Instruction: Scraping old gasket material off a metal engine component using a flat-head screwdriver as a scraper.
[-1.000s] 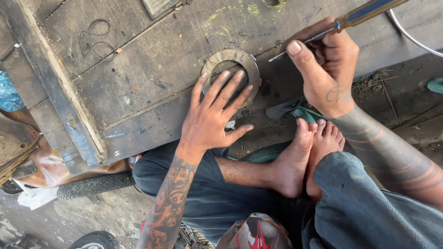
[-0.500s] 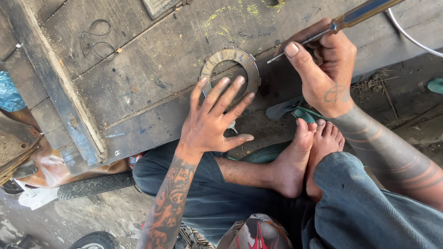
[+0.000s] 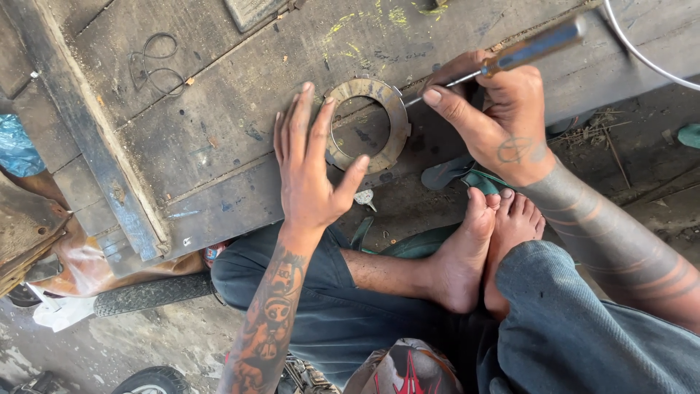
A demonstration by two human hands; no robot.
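At frame centre, the left hand point(image 3: 310, 171) lies flat and open, fingers pinning the metal ring point(image 3: 367, 125) to the wooden board point(image 3: 219, 124). The right hand point(image 3: 503, 120), closed around a screwdriver point(image 3: 510, 55), sets its tip on the ring's rim.

Screwdriver point(image 3: 510, 55): handle end blurred, tip hidden behind the metal ring's point(image 3: 394, 109) rim. Left hand point(image 3: 310, 171) covers the ring's left edge. White cable point(image 3: 642, 51) cut off at the top and right edges.
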